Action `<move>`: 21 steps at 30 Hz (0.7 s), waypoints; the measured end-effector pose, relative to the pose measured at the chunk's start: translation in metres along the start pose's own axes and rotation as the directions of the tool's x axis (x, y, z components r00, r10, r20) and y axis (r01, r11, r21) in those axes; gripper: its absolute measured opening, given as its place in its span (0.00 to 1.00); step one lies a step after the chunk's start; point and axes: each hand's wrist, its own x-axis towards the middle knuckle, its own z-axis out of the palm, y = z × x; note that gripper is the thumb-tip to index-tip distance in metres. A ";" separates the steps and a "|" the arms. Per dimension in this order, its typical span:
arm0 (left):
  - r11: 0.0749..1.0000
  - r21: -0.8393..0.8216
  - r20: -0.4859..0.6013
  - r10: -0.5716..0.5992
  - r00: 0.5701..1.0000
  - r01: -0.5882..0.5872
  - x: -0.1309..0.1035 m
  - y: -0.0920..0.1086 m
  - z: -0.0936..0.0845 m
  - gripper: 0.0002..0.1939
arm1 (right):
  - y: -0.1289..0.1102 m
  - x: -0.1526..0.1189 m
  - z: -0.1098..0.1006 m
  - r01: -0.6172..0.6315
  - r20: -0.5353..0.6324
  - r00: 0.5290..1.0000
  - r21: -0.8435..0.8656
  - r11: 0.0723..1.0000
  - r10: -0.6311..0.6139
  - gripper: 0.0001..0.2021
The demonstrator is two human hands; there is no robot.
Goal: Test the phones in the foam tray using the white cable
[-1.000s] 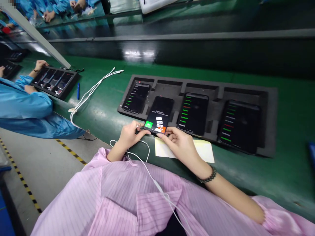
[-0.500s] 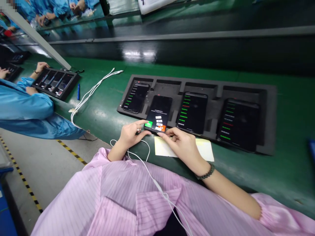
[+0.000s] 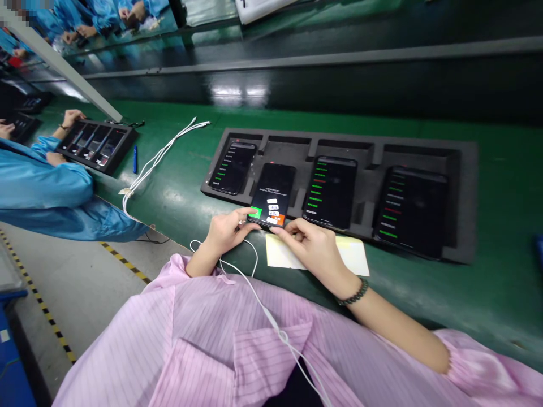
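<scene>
A black smartphone (image 3: 278, 178) rests in the second slot from the left of a dark foam tray (image 3: 339, 135), its lower end over the tray's front edge. Its lit screen shows a green and an orange button and several small white labels. My left hand (image 3: 224, 230) grips its lower left corner, index finger at the green button and thumb below. At the bottom right corner, my right hand (image 3: 316, 249) has thumb and curled fingers closed on the phone's edge; the fingertips are partly hidden. A white earphone cable (image 3: 241, 274) loops by my left hand and up my shirt.
Beside it in the tray lie other phones (image 3: 331, 189) with green and red text lists. Yellow-white paper (image 3: 352, 257) is under my right hand. White cables (image 3: 159, 155) and a blue pen (image 3: 134, 159) lie leftward. A co-worker's blue sleeve (image 3: 42, 175) is near another phone tray (image 3: 114, 161).
Both hands keep their places at the phone's lower end. My left index finger stays by the green button; the view has shifted very slightly.
</scene>
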 end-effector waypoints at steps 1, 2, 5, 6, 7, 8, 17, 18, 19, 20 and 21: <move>1.000 0.000 -0.009 0.004 1.000 -0.004 0.000 0.000 0.000 0.12 | 0.000 0.000 0.000 0.004 -0.003 1.000 0.001 1.000 -0.004 0.29; 1.000 0.003 -0.024 0.010 1.000 -0.010 0.000 0.000 0.000 0.13 | 0.000 0.000 0.000 0.010 -0.007 1.000 0.003 1.000 -0.010 0.29; 1.000 0.014 -0.054 0.024 0.998 -0.023 0.000 -0.001 0.001 0.15 | -0.001 0.000 0.000 0.007 -0.006 1.000 0.007 1.000 -0.007 0.29; 1.000 0.014 -0.056 0.024 0.998 -0.024 0.000 -0.001 0.001 0.15 | -0.001 0.000 -0.001 -0.004 0.000 1.000 0.007 1.000 0.004 0.30; 1.000 0.009 -0.057 0.024 0.998 -0.024 0.000 -0.001 0.001 0.15 | -0.001 0.000 -0.001 -0.018 0.006 1.000 0.006 1.000 0.018 0.30; 1.000 0.002 -0.056 0.020 0.998 -0.019 0.000 -0.001 0.001 0.15 | -0.002 0.000 -0.001 -0.031 0.013 0.999 0.003 1.000 0.031 0.31; 0.999 -0.049 -0.038 -0.016 0.999 0.014 -0.002 -0.002 0.002 0.16 | -0.002 0.001 -0.002 -0.031 0.021 0.999 -0.017 0.999 0.031 0.31; 0.998 -0.054 -0.040 -0.016 0.999 0.014 -0.002 -0.002 0.002 0.16 | -0.002 0.001 -0.002 -0.031 0.023 0.999 -0.016 0.999 0.031 0.31; 0.998 -0.058 -0.043 -0.016 0.999 0.014 -0.002 -0.002 0.002 0.16 | -0.002 0.001 -0.002 -0.031 0.023 0.999 -0.016 0.999 0.031 0.31; 0.998 -0.061 -0.047 -0.016 0.999 0.014 -0.002 -0.002 0.003 0.17 | -0.002 0.001 -0.002 -0.031 0.022 0.999 -0.016 0.999 0.031 0.31; 0.998 -0.063 -0.050 -0.018 0.999 0.015 -0.002 -0.002 0.003 0.17 | -0.002 0.001 -0.002 -0.032 0.022 0.999 -0.015 0.999 0.032 0.31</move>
